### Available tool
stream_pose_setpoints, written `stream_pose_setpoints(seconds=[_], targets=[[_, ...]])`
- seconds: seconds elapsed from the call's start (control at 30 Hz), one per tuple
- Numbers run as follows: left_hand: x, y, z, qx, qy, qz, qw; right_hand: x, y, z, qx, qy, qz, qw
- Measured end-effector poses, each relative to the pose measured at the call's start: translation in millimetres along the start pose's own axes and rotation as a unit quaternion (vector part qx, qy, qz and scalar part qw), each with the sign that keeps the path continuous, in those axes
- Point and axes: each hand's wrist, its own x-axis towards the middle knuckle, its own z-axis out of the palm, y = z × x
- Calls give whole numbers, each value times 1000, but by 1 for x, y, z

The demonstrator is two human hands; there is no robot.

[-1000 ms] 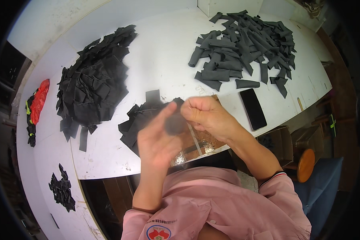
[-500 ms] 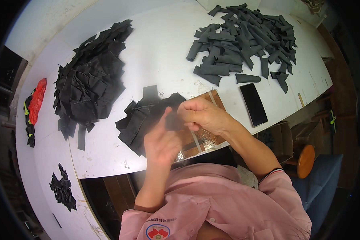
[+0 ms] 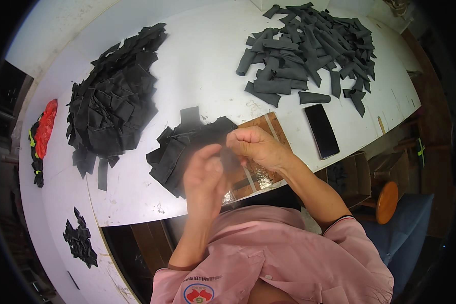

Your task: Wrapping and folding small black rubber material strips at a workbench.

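Observation:
Pinched in my right hand [image 3: 256, 147] is a small dark fabric piece [image 3: 231, 161], hanging from the fingertips and partly blurred. My left hand [image 3: 206, 175] is beside its left edge, fingers half curled and apart; motion blur hides whether they touch the piece. Behind both hands lies a pile of flat black fabric pieces [image 3: 169, 157] near the table's front edge. Under my right hand is a brown board [image 3: 276, 126] with clear tape on it.
A larger heap of black fabric pieces [image 3: 114, 106] covers the table's left part. Rolled dark grey fabric tubes [image 3: 294, 61] lie at the far right, with a black phone [image 3: 321, 131] nearer. Further left are a red bundle [image 3: 46, 129] and small black scraps [image 3: 80, 240]. A round stool [image 3: 387, 203] stands below right.
My left index finger, raised before, has bent down toward the fabric piece. My right hand stays almost in place, still pinching it, and the piece now hangs slightly lower.

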Motion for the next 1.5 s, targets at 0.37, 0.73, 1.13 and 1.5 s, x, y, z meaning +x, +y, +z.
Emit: stream_pose_setpoints(seconds=[0.37,0.73,1.13,1.5], targets=[[7,19,16,214,-29,278,936,-23,-48,27,-387,92,-280,874],[17,16,8,328,-58,329,883,-27,-33,28,-602,138,-291,730],[17,7,1,131,-39,230,964,-20,-16,18,-589,109,-278,751],[28,19,14,306,-63,129,941,-18,2,14,-549,124,-298,771]])
